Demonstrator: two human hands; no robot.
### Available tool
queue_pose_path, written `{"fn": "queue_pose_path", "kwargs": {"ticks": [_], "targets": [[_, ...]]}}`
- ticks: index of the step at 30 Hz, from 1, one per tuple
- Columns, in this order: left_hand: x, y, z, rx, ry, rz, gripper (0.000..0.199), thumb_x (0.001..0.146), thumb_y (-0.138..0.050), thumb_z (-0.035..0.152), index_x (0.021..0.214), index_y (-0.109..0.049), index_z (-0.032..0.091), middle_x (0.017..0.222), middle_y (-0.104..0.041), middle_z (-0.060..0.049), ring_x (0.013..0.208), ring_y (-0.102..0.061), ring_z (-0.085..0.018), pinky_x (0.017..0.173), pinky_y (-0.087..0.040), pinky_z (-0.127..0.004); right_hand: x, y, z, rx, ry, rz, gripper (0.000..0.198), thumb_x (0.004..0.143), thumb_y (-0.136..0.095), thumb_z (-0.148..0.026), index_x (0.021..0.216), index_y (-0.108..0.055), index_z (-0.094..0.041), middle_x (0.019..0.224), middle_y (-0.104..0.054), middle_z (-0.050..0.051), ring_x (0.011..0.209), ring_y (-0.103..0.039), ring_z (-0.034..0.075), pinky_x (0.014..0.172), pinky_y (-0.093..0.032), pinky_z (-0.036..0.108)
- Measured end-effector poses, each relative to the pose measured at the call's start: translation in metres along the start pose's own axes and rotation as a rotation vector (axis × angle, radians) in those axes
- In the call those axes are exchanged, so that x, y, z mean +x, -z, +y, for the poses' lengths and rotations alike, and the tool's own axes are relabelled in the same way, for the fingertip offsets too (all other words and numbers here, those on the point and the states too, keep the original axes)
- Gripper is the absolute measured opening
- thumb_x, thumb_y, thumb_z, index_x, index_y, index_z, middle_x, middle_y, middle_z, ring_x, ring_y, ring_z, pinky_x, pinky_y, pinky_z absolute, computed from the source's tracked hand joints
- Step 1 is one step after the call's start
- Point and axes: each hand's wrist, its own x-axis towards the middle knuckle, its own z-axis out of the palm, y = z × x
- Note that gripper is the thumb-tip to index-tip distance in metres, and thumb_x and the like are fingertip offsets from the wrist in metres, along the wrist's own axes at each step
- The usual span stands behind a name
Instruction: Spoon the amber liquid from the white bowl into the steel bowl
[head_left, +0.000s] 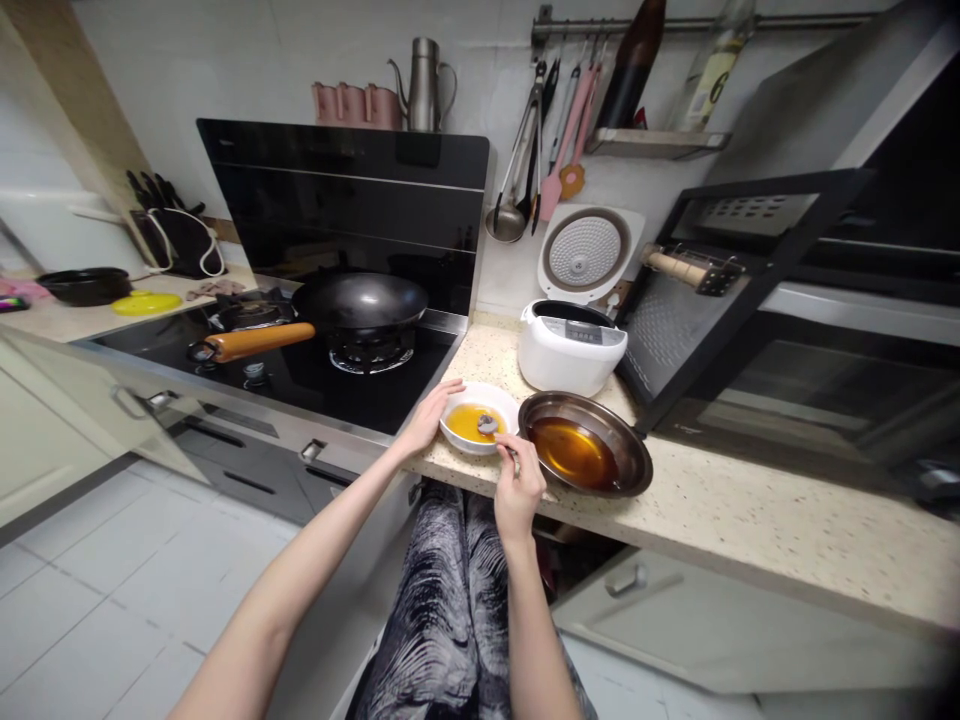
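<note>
A white bowl (458, 442) of orange-yellow liquid sits near the counter's front edge. My left hand (427, 418) curves round its left side, with fingers on the rim. At the bowl's right edge, my right hand (519, 480) is closed in a pinch on what looks like a spoon (487, 424), whose greyish end is in the liquid; most of its handle is hidden by the fingers. Just right of the bowl stands a wide metal basin (636, 465) with amber-brown liquid, close to my right hand.
Behind the bowl is a white rice cooker (574, 358) with its lid raised. A black wok (367, 300) with a wooden handle (262, 342) rests on the stove (300, 385) to the left. An oven (810, 370) stands on the right; utensils (536, 150) hang from a wall rail.
</note>
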Motion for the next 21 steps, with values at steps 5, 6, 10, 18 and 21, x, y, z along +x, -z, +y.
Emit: {"fn": "queue_pose_path", "kwargs": {"ticks": [5, 6, 10, 18, 21], "targets": [[-0.001, 0.001, 0.003, 0.000, 0.003, -0.004, 0.049, 0.104, -0.034, 0.043, 0.128, -0.068, 0.016, 0.149, -0.056, -0.012, 0.143, -0.049, -0.024, 0.127, -0.028, -0.046, -0.002, -0.002, 0.003, 0.004, -0.042, 0.002, 0.018, 0.100, -0.052, -0.024, 0.098, -0.070, -0.019, 0.093, -0.074, 0.007, 0.090, -0.069, 0.018, 0.084, -0.056, 0.032], [-0.001, 0.001, 0.003, 0.000, 0.002, -0.003, 0.050, 0.104, -0.034, 0.043, 0.128, -0.068, 0.015, 0.149, -0.056, -0.012, 0.143, -0.049, -0.024, 0.127, -0.028, -0.046, -0.002, -0.002, 0.003, 0.006, -0.048, 0.001, 0.018, 0.101, -0.052, -0.024, 0.098, -0.069, -0.019, 0.092, -0.073, 0.007, 0.090, -0.069, 0.018, 0.084, -0.055, 0.032], [-0.001, 0.001, 0.004, 0.005, 0.001, 0.000, 0.050, 0.104, -0.033, 0.042, 0.127, -0.068, 0.014, 0.149, -0.057, -0.013, 0.141, -0.050, -0.025, 0.127, -0.029, -0.046, -0.003, -0.004, 0.003, 0.018, -0.052, 0.006, 0.018, 0.101, -0.052, -0.024, 0.097, -0.069, -0.019, 0.091, -0.073, 0.006, 0.090, -0.069, 0.018, 0.084, -0.055, 0.031], [0.000, 0.000, -0.001, 0.017, 0.000, 0.000, 0.051, 0.105, -0.033, 0.045, 0.128, -0.068, 0.016, 0.149, -0.056, -0.011, 0.141, -0.050, -0.024, 0.126, -0.030, -0.044, -0.009, -0.008, 0.008, 0.026, -0.058, 0.028, 0.020, 0.101, -0.052, -0.025, 0.097, -0.070, -0.019, 0.093, -0.075, 0.008, 0.091, -0.070, 0.019, 0.086, -0.057, 0.034], [0.000, 0.000, -0.002, 0.011, -0.004, 0.004, 0.050, 0.105, -0.033, 0.044, 0.127, -0.068, 0.017, 0.149, -0.057, -0.011, 0.141, -0.050, -0.024, 0.126, -0.030, -0.045, -0.012, -0.009, 0.009, 0.033, -0.060, 0.050, 0.020, 0.101, -0.051, -0.024, 0.097, -0.071, -0.019, 0.094, -0.075, 0.008, 0.093, -0.071, 0.019, 0.087, -0.057, 0.035]]}}
